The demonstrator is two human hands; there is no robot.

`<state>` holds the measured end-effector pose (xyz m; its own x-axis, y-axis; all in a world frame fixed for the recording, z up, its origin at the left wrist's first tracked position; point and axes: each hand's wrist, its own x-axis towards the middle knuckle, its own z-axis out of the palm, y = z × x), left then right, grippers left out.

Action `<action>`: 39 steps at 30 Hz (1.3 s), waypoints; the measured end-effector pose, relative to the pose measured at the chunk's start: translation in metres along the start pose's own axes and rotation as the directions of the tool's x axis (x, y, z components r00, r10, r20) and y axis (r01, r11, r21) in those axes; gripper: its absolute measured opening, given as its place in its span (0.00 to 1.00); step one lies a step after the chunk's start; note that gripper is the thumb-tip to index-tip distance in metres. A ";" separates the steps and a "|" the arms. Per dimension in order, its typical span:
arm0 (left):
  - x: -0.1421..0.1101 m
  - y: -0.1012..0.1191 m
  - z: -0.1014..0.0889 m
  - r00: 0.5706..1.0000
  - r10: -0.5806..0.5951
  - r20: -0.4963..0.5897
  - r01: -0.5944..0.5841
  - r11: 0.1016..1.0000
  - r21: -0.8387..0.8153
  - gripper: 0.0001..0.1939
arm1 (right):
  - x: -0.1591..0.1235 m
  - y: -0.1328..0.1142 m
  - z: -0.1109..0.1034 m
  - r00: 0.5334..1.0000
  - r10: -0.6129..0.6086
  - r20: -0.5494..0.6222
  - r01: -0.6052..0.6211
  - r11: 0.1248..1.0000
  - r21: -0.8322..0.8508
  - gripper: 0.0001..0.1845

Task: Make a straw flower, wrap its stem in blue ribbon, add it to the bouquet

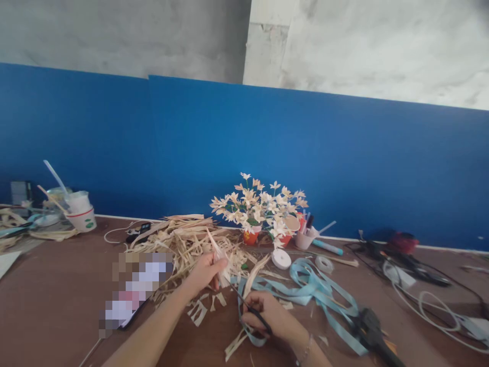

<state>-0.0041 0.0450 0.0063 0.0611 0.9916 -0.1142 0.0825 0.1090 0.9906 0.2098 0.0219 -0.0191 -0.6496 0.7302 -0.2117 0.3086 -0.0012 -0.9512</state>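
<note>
My left hand (208,270) pinches a pale dried husk (220,257), its pointed tip upward. My right hand (262,311) grips dark-handled scissors (256,315), whose blades reach up and left toward the husk's lower end. Whether the blades touch the husk I cannot tell. Behind my left hand spreads a heap of dried husk strips (183,234). Small cut scraps (198,312) lie on the table below it. A light blue ribbon (305,283) trails beside and under my right hand. Potted cream flowers (255,204) stand beyond both hands.
A phone (137,293), partly pixelated, lies at left on the brown table (49,306). A white cup (82,219) stands far left. A ribbon roll (281,259), pen cup (305,237), dark tool (370,331) and cables (428,306) are at right. A blue partition (183,137) rises behind.
</note>
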 end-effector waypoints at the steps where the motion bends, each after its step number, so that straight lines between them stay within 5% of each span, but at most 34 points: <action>1: 0.000 0.000 0.000 1.000 0.003 -0.003 -0.003 1.000 0.000 0.17 | 0.000 0.000 0.000 1.000 -0.008 -0.006 0.008 1.000 -0.003 0.05; 39: -0.016 0.019 0.028 0.955 0.058 -0.292 -0.114 0.978 -0.178 0.14 | 0.002 -0.018 0.004 0.986 0.004 -0.164 0.007 0.997 0.072 0.07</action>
<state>0.0244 0.0292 0.0249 -0.2271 0.9734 -0.0295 -0.1029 0.0061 0.9947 0.2005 0.0207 -0.0031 -0.5253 0.8325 -0.1761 0.2530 -0.0448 -0.9664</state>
